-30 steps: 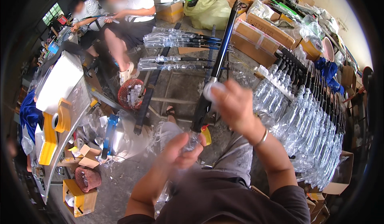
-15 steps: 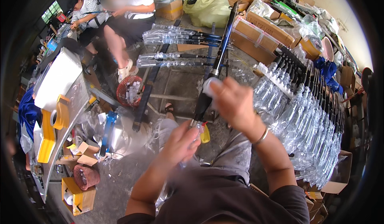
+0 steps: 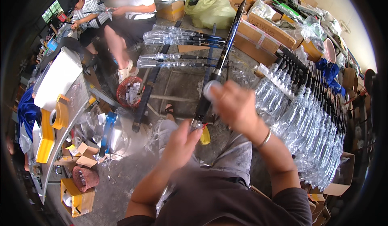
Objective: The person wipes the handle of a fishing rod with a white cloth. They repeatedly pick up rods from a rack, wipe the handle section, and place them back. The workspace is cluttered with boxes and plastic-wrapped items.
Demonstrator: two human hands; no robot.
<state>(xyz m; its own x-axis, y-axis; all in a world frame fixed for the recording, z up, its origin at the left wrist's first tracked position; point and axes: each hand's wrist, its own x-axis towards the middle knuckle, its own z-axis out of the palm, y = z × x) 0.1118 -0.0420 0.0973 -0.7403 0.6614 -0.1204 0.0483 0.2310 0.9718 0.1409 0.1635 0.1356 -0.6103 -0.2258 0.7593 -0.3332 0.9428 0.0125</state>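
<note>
A fishing rod [image 3: 228,44] slants up and away from my lap, with a glossy dark blank and a black grip [image 3: 203,106]. Around its lower end, just below the grip, my left hand [image 3: 180,144] is closed. My right hand [image 3: 237,107] is closed on a small white roundish thing [image 3: 211,90], held against the upper part of the grip. Motion smears these fingers, and the white thing's kind is unclear. Clear plastic shows at the rod's lower end, partly hidden by my left hand.
Plastic-sleeved rods [image 3: 173,57] lie across a low metal rack [image 3: 146,92] ahead. Many more sleeved rods [image 3: 311,125] lean in a row at right. A red basket [image 3: 130,100] holds small white pieces. At left stands a table [image 3: 76,105] with yellow tape rolls [image 3: 60,113]. Two people sit at far left.
The rod's far end has swung slightly right. My right hand stays by the grip with the white thing, blurred in both frames. My left hand remains closed on the lower end.
</note>
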